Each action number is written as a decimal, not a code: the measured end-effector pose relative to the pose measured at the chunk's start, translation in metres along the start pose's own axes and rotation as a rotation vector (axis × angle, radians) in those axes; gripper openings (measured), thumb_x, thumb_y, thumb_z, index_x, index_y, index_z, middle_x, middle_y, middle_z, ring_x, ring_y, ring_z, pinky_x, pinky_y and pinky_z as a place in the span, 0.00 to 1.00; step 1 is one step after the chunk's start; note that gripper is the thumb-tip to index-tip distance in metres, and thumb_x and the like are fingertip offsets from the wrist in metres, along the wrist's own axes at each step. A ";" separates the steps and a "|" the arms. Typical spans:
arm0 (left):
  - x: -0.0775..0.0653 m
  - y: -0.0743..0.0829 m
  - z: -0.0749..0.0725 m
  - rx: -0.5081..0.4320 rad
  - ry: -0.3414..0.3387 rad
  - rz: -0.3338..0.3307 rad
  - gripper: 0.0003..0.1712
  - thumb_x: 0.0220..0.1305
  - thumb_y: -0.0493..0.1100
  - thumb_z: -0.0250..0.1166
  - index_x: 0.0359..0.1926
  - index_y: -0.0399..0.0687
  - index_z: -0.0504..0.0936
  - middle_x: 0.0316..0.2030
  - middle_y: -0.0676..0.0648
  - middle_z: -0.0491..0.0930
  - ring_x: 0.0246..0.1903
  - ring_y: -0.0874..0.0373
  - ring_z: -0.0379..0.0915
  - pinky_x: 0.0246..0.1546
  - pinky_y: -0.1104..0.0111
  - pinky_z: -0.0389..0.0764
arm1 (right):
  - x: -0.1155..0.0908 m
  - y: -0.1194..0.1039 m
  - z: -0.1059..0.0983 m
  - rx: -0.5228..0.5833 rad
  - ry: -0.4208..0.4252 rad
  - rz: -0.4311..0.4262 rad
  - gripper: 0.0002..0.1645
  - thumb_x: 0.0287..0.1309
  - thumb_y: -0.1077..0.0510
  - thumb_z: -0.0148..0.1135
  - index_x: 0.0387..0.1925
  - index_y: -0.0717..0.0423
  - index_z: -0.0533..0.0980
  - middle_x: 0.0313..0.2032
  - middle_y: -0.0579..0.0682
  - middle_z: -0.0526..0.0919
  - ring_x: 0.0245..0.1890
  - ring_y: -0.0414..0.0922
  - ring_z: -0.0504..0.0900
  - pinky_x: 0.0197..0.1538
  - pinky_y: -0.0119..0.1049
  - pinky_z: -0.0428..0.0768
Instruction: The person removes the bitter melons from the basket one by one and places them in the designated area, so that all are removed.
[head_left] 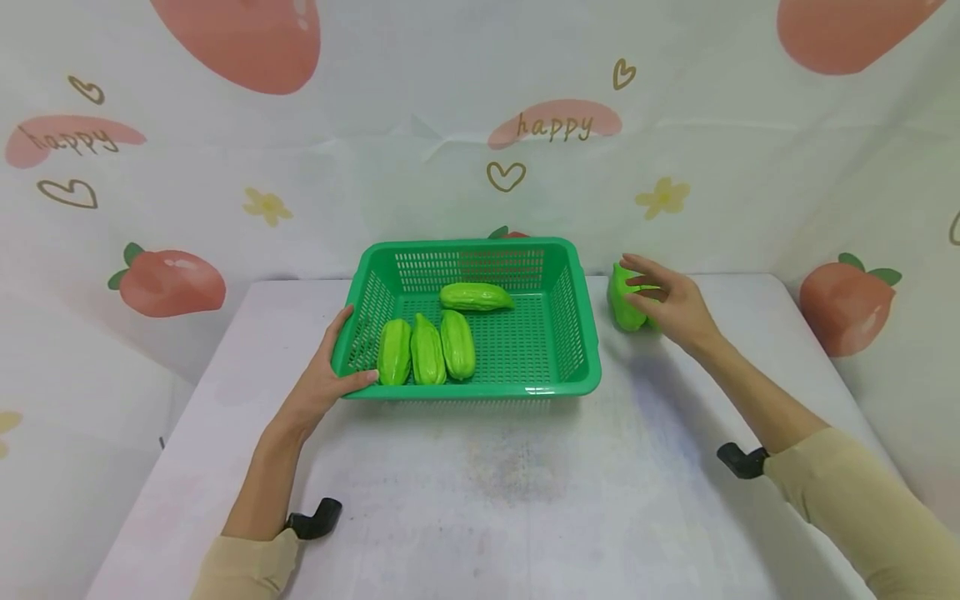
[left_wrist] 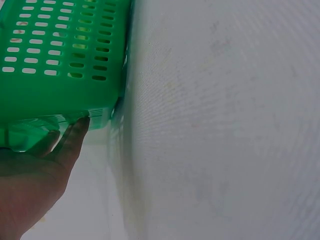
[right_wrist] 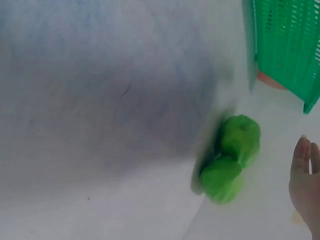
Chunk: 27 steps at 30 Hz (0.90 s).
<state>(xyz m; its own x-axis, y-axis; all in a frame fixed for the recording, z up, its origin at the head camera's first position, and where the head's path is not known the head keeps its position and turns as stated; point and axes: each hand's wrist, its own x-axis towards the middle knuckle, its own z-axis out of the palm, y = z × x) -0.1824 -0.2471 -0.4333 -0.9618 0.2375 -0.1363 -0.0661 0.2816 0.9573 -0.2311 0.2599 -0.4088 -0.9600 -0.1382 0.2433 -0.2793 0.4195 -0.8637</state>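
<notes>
A green plastic basket (head_left: 480, 390) sits on the table. Inside it, one bitter melon (head_left: 476, 297) lies crosswise near the back, and three bitter melons (head_left: 428, 350) stand side by side at the front left. My left hand (head_left: 330, 367) grips the basket's left end, thumb over the front corner of the rim and fingers along the outer side. To the basket's right, my right hand (head_left: 671, 304) hovers over two more bitter melons, one of them (head_left: 627, 300) partly behind the fingers. In the right wrist view the hand (right_wrist: 306, 180) is apart from both melons (right_wrist: 241, 140).
A white cloth backdrop (head_left: 420, 192) printed with peaches, hearts and flowers hangs behind the table (head_left: 420, 492). Each wrist carries a black camera mount, the left one (head_left: 315, 518) near the sleeve.
</notes>
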 end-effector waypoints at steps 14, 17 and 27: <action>0.000 0.000 -0.001 0.020 0.007 -0.003 0.60 0.61 0.40 0.69 0.78 0.77 0.37 0.78 0.48 0.35 0.73 0.44 0.36 0.66 0.39 0.46 | 0.000 -0.019 0.020 0.045 -0.060 -0.003 0.33 0.64 0.65 0.63 0.70 0.50 0.69 0.62 0.55 0.76 0.55 0.54 0.78 0.55 0.29 0.76; 0.000 -0.001 -0.001 0.018 0.008 -0.004 0.60 0.61 0.40 0.69 0.78 0.77 0.37 0.78 0.48 0.35 0.73 0.44 0.37 0.66 0.39 0.47 | 0.000 -0.022 0.025 0.074 -0.079 -0.006 0.33 0.65 0.65 0.62 0.70 0.51 0.69 0.62 0.56 0.76 0.55 0.54 0.78 0.56 0.31 0.76; 0.000 -0.001 0.000 0.019 0.009 -0.006 0.60 0.62 0.40 0.69 0.78 0.77 0.37 0.78 0.49 0.34 0.74 0.44 0.35 0.67 0.39 0.45 | 0.000 -0.035 0.036 0.146 -0.139 -0.016 0.34 0.63 0.68 0.62 0.70 0.58 0.67 0.63 0.60 0.74 0.56 0.56 0.77 0.54 0.29 0.77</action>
<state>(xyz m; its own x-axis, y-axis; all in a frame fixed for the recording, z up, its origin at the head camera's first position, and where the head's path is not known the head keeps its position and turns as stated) -0.1825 -0.2472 -0.4341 -0.9639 0.2272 -0.1391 -0.0666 0.3001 0.9516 -0.2210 0.2125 -0.3944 -0.9411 -0.2708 0.2027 -0.2790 0.2827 -0.9177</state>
